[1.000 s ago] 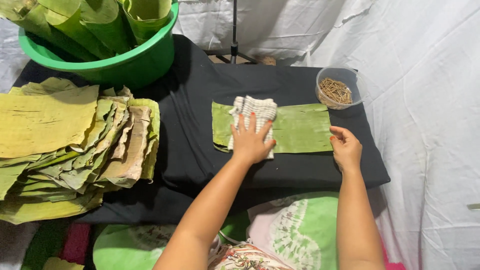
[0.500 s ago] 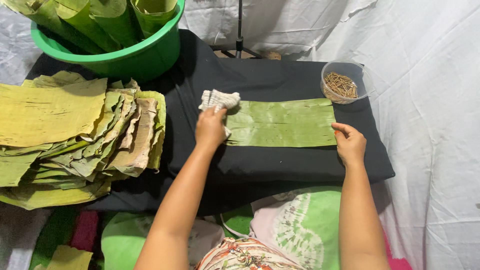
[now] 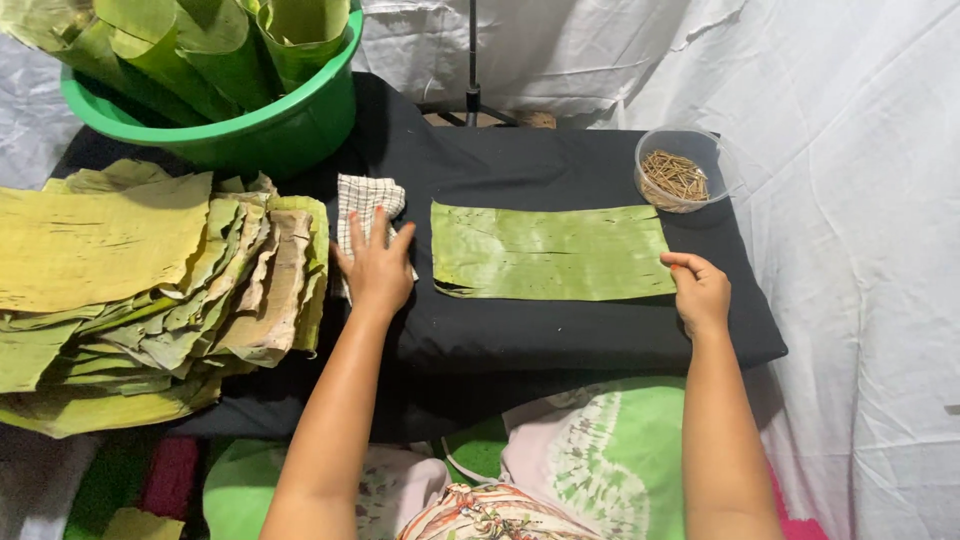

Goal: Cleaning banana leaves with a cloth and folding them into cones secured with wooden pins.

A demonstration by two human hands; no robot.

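On the far left of the bench lay a big pile of leaves, yellow and green, some torn at the edges. Behind the pile stood a green tub with rolled leaves sticking up out of it. A black sheet covered the bench.

Just beside the pile lay a checked cloth, white with thin dark lines. The left hand rested flat on top of that cloth. Its fingers were spread wide and straight, pressing down, not curled around anything. The cloth sat between the pile and the long leaf, and it did not touch the long leaf.

Near the middle lay one long green leaf, cut like a strip and spread out flat on the black sheet. A dark torn bit showed at its near left corner.

At the right end of that leaf was the right hand. Its fingers were bent, and the tips sat on the near right corner of the leaf. I could not tell if they pinched the edge or only pressed it down.

Behind that hand, close to the far right corner of the leaf, stood a small clear bowl full of thin brown sticks. White cloth hung around the bench on the right side.
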